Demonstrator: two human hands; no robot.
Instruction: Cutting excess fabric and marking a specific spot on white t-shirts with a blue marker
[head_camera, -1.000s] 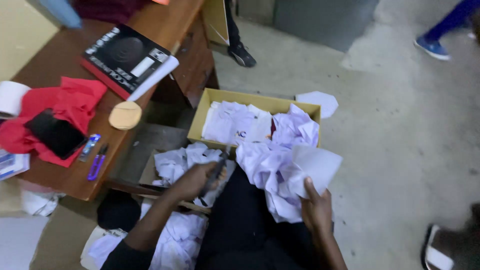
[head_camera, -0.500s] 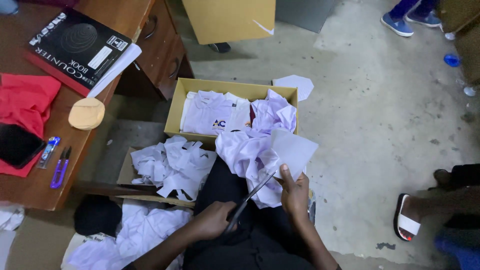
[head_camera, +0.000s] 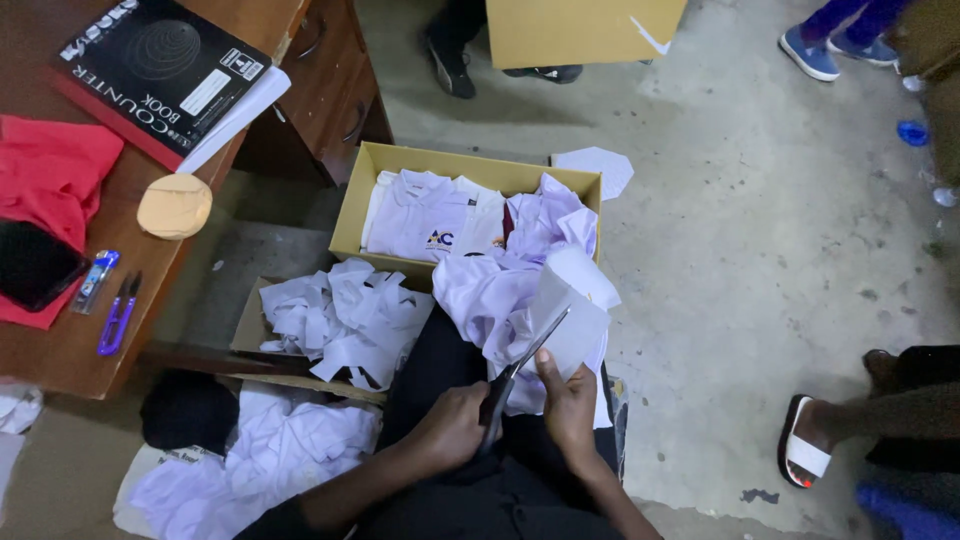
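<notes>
Left hand (head_camera: 452, 428) grips scissors (head_camera: 520, 375); right hand (head_camera: 570, 408) holds white paper (head_camera: 572, 335) over the lap, its thumb close to the blades. If paper slips, blades could nick it.

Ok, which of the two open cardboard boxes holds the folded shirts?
The far box, yellowish and beside the desk; the nearer box holds only white paper scraps.

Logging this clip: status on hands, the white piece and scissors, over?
Left hand grips scissors, blades open at white piece. Right hand holds that piece by its lower edge. Lavender cloth bunched just behind; nothing blocking the blades.
</notes>
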